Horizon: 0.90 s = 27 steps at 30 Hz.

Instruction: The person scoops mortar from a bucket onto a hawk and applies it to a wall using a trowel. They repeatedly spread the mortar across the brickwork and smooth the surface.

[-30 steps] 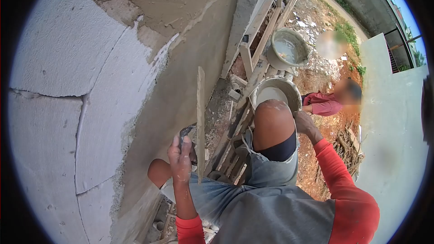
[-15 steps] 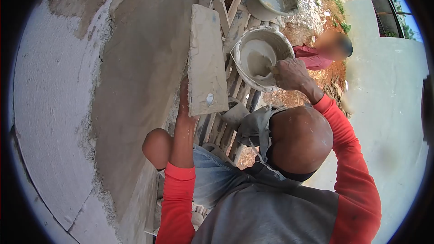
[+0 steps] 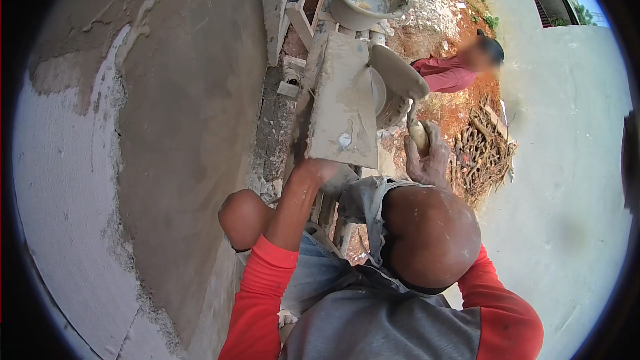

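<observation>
A mortar-smeared plasterer's hawk (image 3: 343, 107) is held up over the planks by my left hand (image 3: 325, 170), whose fingers are hidden beneath the board. My right hand (image 3: 430, 160) is closed around the handle of a trowel (image 3: 399, 72). The trowel's blade, coated in grey mortar, is at the hawk's right edge. Behind both tools stands a bucket (image 3: 393, 115) of wet mortar, largely covered from view. To my left, the wall (image 3: 190, 127) carries a broad band of grey-brown plaster beside bare pale block.
A larger tub (image 3: 360, 17) with watery mix stands beyond the bucket on the wooden scaffold. Another person in a red top (image 3: 447, 75) is below to the right. A pile of sticks (image 3: 481, 153) lies against a pale wall (image 3: 560, 127). My bent knees are close under my arms.
My right hand has lifted the trowel out of the bucket and drawn back toward me. The hawk has moved right, now covering part of the bucket. The camera view has shifted.
</observation>
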### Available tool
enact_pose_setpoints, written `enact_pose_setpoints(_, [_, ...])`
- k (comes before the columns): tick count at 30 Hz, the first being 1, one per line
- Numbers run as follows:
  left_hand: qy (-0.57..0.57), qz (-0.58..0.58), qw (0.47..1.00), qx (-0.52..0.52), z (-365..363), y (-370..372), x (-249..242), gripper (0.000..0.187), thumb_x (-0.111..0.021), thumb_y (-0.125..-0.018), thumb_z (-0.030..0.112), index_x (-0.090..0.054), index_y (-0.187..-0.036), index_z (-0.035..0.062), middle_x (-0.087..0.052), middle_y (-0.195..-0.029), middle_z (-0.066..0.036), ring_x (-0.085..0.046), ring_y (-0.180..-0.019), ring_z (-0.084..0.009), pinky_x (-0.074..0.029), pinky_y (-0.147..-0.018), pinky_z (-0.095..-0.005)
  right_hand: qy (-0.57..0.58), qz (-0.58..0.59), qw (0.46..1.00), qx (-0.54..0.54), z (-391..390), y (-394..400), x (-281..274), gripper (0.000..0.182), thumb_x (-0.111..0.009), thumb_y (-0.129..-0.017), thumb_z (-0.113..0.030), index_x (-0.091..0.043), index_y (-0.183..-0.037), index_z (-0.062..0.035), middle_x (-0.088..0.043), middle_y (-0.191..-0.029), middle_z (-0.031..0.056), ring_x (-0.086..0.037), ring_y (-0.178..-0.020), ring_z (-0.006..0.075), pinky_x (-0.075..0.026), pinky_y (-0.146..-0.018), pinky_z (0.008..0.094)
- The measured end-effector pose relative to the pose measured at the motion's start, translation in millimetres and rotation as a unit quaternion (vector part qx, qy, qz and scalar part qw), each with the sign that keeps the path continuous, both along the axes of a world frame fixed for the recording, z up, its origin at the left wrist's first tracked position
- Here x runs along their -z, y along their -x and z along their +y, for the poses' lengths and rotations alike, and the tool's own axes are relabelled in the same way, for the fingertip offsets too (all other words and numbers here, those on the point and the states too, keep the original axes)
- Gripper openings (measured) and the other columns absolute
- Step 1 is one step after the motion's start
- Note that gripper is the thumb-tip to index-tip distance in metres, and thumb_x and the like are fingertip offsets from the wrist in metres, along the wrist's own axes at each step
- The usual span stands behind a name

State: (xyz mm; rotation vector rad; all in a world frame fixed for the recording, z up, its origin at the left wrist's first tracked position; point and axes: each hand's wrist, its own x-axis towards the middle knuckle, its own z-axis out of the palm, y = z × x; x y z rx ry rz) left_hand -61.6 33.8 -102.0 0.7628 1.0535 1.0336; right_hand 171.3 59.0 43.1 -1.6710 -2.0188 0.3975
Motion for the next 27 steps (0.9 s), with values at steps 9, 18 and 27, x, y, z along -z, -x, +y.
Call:
enact_pose_setpoints(9, [0.092,-0.689,0.717,-0.051,44.2,-44.0,-17.6,0.039,-0.052,-0.113,0.027,-0.054,-0.147,0.0092,-0.060,-0.152,-0.009,-0.058,-0.139,-0.0226,-0.049,-0.119,-0.0410,-0.142,-0.031,0.989,-0.005,-9.2,3.3,58.9,0.033,-0.076,-0.084,0.001,-0.061,-0.113,-0.0038,-0.069,-0.098,0.0174,-0.071,-0.076,0.0363,-0.056,-0.066,0.0413])
enact_pose_setpoints(18, [0.123,-0.403,0.904,-0.079,32.7,-0.7,-21.6,0.045,-0.049,-0.114,0.035,-0.049,-0.153,0.0131,-0.057,-0.153,-0.005,-0.056,-0.141,-0.0235,-0.047,-0.121,-0.0443,0.147,0.193,0.969,0.051,-31.9,-76.1,14.3,0.031,-0.076,-0.088,-0.004,-0.066,-0.117,-0.0001,-0.071,-0.089,0.0135,-0.068,-0.067,0.0243,-0.054,-0.062,0.0341])
enact_pose_setpoints(27, [0.150,-0.583,0.797,-0.050,10.6,-18.2,-12.1,0.043,-0.058,-0.111,0.028,-0.050,-0.152,0.0138,-0.059,-0.149,-0.007,-0.059,-0.136,-0.0236,-0.051,-0.116,-0.0464,0.585,0.544,0.601,-0.029,23.0,-78.5,-14.5,0.056,-0.057,-0.107,-0.036,-0.062,-0.129,0.0143,-0.067,-0.071,0.0185,-0.058,-0.045,0.0192,-0.045,-0.041,0.0291])
